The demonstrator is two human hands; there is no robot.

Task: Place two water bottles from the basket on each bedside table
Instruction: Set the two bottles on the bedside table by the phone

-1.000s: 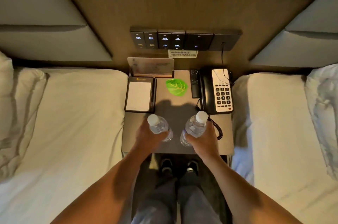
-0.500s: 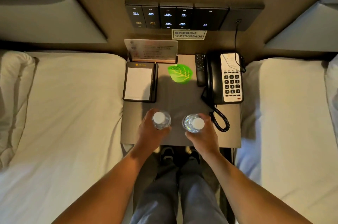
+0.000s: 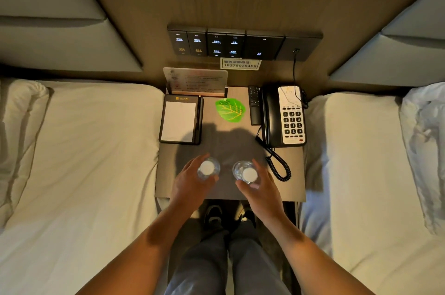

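Nearest: person's trouser legs and dark shoes [image 3: 226, 216] on the floor btwn two beds, both forearms reaching fwd over the near edge of the bedside table [image 3: 292, 174].

Left hand [image 3: 190, 186] is wrapped round the left bottle [image 3: 208, 169], fingers curled on its near-left side, thumb on the near side; clamped on it. Right hand [image 3: 261, 192] likewise grips the right bottle [image 3: 245, 173], fingers round its right side, thumb at the near side. Both bottles stand upright on the near-centre of the table top, white caps facing the camera, side by side w/ a small gap btwn them, not touching.

Right of the bottles: coiled black cord [image 3: 279, 164] running up to the phone [image 3: 284, 116] at far right. Left of phone, a black remote [image 3: 254, 105], then a green leaf-shaped card [image 3: 230, 109] at centre. Far left: dark notepad holder [image 3: 180, 122] w/ white paper, pen along its right edge. Behind it, a clear stand-up sign [image 3: 195, 81].

On the wall beyond: row of dark switch panels [image 3: 226, 44], small white label w/ a number beneath. White bed [image 3: 84, 150] to the left, another bed [image 3: 356, 150] to the right, padded headboards behind each.
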